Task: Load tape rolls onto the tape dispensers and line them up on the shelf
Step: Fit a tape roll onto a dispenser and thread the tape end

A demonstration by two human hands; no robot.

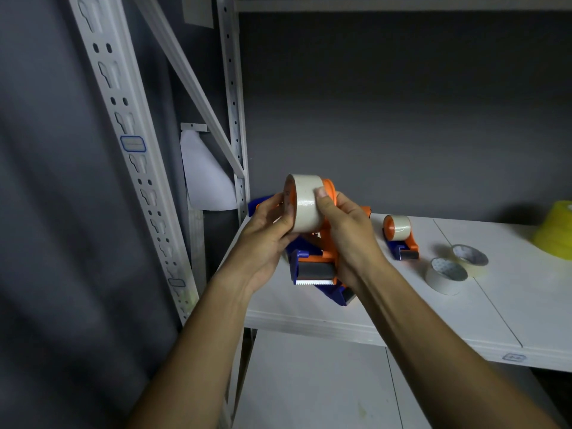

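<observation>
Above the left end of the white shelf [402, 323] I hold an orange and blue tape dispenser [312, 264], its serrated blade facing me. A beige tape roll [305, 202] sits against the dispenser's orange hub. My left hand [266, 236] grips the roll from the left. My right hand [349, 233] grips the dispenser body, thumb pressed on the roll's face. A second dispenser [400, 236] with a roll loaded stands on the shelf to the right. Two loose tape rolls [445, 275] [470, 257] lie flat further right. Another blue dispenser part [340, 294] lies under my right wrist.
A stack of yellow tape [555, 230] stands at the shelf's far right edge. A perforated metal upright [133, 144] and a diagonal brace [198, 94] frame the left side. A lower shelf [315, 385] lies below. A white sheet [204, 178] hangs behind the rack post.
</observation>
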